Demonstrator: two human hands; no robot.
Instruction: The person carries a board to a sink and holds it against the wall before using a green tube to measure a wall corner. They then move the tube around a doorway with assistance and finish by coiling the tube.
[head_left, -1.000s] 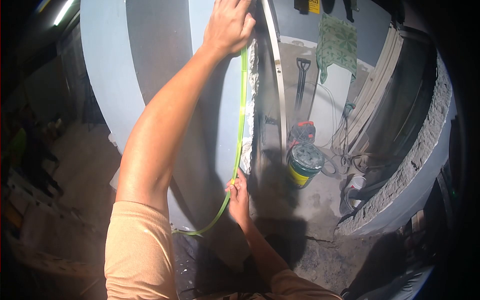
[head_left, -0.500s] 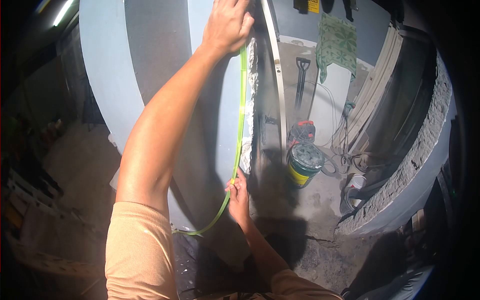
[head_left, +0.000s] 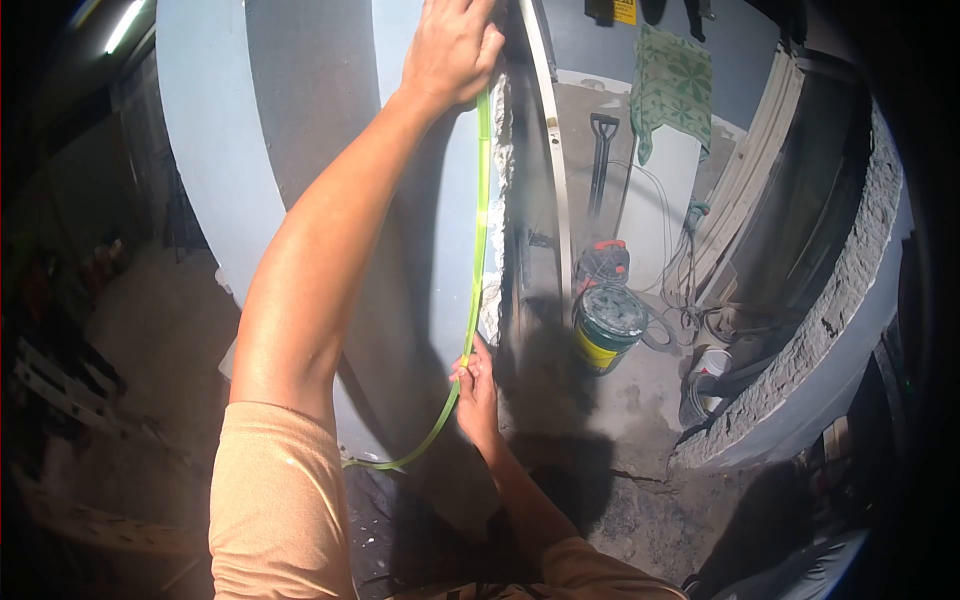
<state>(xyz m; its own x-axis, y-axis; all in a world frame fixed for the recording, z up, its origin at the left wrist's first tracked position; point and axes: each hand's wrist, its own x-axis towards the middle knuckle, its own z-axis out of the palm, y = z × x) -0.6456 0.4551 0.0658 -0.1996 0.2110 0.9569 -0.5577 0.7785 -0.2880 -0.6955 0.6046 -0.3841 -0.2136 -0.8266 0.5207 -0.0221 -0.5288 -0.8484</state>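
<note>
A yellow-green strip (head_left: 482, 210) runs down the broken, rough edge (head_left: 503, 150) of a blue-grey wall (head_left: 455, 250). At the top, my left hand (head_left: 455, 50) is closed over the strip's upper part against the wall edge; its fingertips are partly cut off by the frame. Lower down, my right hand (head_left: 478, 395) pinches the same strip between thumb and fingers. Below that hand the strip curves away to the left, its end near the wall's foot.
Right of the wall edge stands a pale upright strip (head_left: 555, 140). Beyond it are a lidded bucket (head_left: 610, 318), a red and black tool (head_left: 605, 262), a shovel handle (head_left: 602, 160), a patterned green cloth (head_left: 672, 85), loose cables (head_left: 690, 315) and another broken wall edge (head_left: 830, 310).
</note>
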